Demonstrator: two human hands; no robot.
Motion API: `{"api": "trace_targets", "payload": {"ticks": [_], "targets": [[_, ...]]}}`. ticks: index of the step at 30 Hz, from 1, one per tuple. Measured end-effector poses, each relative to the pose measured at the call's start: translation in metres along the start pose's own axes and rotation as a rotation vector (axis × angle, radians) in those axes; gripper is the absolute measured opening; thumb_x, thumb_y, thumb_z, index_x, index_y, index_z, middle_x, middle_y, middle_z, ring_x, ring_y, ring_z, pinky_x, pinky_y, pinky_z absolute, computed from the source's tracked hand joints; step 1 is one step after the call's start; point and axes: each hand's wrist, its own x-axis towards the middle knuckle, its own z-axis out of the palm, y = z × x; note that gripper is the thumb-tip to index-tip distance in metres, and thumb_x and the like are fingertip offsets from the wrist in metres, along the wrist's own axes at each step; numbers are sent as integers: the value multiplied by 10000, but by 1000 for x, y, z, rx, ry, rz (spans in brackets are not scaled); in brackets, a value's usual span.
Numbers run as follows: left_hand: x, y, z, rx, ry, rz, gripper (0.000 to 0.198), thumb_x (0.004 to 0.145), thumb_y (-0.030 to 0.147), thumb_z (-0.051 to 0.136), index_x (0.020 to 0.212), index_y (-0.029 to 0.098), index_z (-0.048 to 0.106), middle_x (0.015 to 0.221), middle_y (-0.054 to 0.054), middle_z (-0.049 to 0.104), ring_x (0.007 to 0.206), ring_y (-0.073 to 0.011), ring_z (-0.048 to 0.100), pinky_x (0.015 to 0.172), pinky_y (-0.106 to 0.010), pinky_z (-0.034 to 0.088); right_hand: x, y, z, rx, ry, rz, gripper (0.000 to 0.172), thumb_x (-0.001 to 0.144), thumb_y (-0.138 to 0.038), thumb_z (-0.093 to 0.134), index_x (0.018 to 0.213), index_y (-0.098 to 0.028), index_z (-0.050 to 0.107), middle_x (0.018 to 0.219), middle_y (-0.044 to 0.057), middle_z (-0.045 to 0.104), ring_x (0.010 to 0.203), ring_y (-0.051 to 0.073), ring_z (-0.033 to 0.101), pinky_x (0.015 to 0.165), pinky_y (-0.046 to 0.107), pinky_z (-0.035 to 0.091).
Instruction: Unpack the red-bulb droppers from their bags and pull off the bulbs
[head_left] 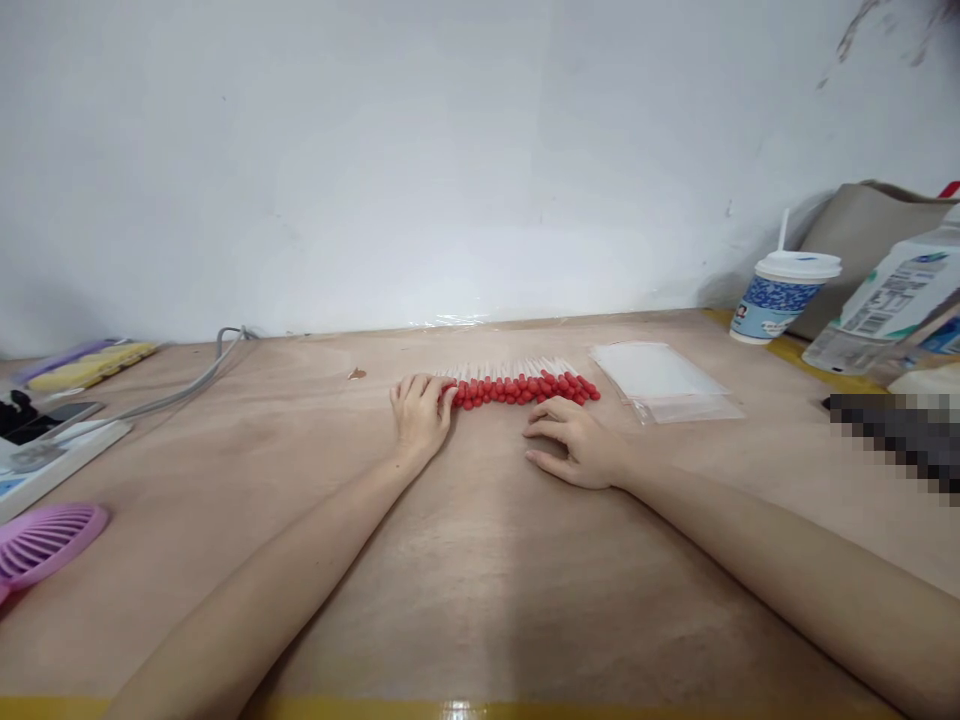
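Note:
A row of white sticks with red tips (525, 385) lies across the middle of the wooden table (465, 560). My left hand (420, 412) rests at the row's left end, fingers curled against the first red tips. My right hand (574, 445) lies on the table just in front of the row's right half, fingers loosely spread and touching or nearly touching the red tips. Neither hand has anything lifted off the table. A stack of clear plastic bags (664, 380) lies to the right of the row.
A lidded paper cup with a straw (784, 292), a plastic bottle (889, 295) and a grey bag (870, 225) stand at the back right. At the left are a grey cable (187, 385), a power strip (64, 450), yellow and purple items (90, 365) and a pink fan (45, 540).

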Motion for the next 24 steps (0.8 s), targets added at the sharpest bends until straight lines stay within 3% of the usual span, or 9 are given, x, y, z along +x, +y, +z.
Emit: {"api": "trace_targets", "payload": {"ticks": [5,9,12,17,20,24], "targets": [[-8,1,-10,-258,95,44,177,865,261,458,965,193,587,889,-64,557,852,-169,540,784,-318,443,-3,0,1,-52,89,20,225,811,-273,487,993,-187,586,1006,102,555,943,215,518,815,389,451],[-22,5,-26,-434,-15,191,170,853,198,478,987,200,584,919,-61,551,882,-154,550,806,-300,462,-4,-2,3,-197,283,129,433,820,-283,469,1240,-181,437,1196,126,490,1120,243,451,942,416,386],[-29,7,-34,-553,-150,285,189,847,147,477,996,193,584,935,-64,544,880,-149,550,785,-299,472,-1,-4,2,-266,258,85,516,830,-332,480,1307,-169,372,1276,128,458,1179,256,414,975,433,348],[-28,8,-34,-676,-252,385,224,847,93,456,1013,177,582,950,-75,542,898,-149,544,771,-307,482,5,-4,4,-278,211,-39,357,839,-381,504,1135,-188,554,1169,92,572,1138,242,457,954,439,334],[-27,10,-34,-686,-256,388,215,849,103,452,999,177,588,943,-77,551,901,-153,544,774,-313,485,7,-4,8,-228,190,-59,221,848,-346,506,966,-207,632,1025,55,640,1047,209,511,913,406,354],[-26,17,-37,-621,-306,333,251,830,175,509,1074,176,564,1009,-91,548,965,-176,531,843,-343,468,9,-5,10,-164,178,-54,180,859,-294,497,873,-193,645,872,36,661,915,180,544,852,371,380]]}}
